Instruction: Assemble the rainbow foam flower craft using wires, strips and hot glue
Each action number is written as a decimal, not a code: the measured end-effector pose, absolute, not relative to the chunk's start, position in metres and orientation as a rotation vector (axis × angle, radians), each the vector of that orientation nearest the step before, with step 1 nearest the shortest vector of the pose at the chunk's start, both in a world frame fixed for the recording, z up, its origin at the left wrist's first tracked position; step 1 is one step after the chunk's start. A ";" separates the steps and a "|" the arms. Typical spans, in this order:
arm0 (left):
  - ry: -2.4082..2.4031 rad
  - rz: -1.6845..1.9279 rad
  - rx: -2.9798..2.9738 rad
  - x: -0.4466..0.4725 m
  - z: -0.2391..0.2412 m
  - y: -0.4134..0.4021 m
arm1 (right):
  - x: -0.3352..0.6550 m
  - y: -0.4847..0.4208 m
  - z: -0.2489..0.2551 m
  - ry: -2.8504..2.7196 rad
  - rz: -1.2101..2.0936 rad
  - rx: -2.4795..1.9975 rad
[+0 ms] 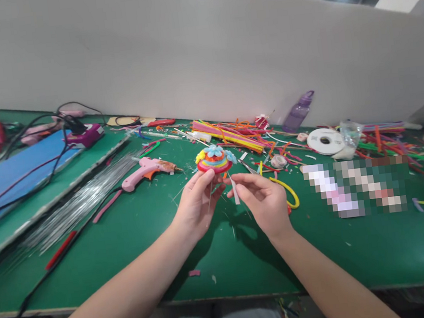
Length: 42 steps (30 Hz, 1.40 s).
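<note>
My left hand [197,201] is closed on the underside of a small hat-shaped pipe-cleaner craft [215,161]. The craft has a red-pink brim, yellow, blue and orange rings, and blue and yellow flowers on top. My right hand [264,199] pinches a narrow white strip [235,191] just below the brim's right side. The strip's lower end hangs down between my hands. Thin clear strands trail beneath the craft. Where the strip's upper end meets the craft is too small to make out.
A pink glue gun [146,171] lies left of my hands, beside a bundle of clear strands [86,194]. Behind are piled pipe cleaners [232,133], scissors [249,165], a white spool [325,141] and a purple bottle [298,112]. A purple power socket [86,136] with cables stands left.
</note>
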<state>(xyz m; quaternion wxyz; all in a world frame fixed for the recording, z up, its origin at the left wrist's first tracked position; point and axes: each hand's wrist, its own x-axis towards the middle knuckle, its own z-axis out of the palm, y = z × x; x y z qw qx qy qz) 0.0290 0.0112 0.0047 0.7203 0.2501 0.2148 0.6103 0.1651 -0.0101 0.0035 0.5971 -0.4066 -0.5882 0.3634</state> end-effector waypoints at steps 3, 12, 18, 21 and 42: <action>0.509 1.347 0.530 0.029 0.005 0.011 | 0.165 -0.008 0.002 -1.394 0.867 -0.956; 0.479 1.336 0.606 0.031 0.006 0.010 | 0.164 -0.006 0.003 -1.410 0.752 -1.065; 0.522 1.304 0.807 0.033 0.005 0.006 | 0.167 -0.004 0.001 -1.342 0.632 -1.055; 0.530 1.327 0.852 0.034 0.005 0.006 | 0.167 -0.003 0.002 -1.367 0.563 -1.034; 0.612 1.312 0.812 0.034 0.007 0.004 | 0.165 -0.003 0.001 -1.264 0.664 -1.053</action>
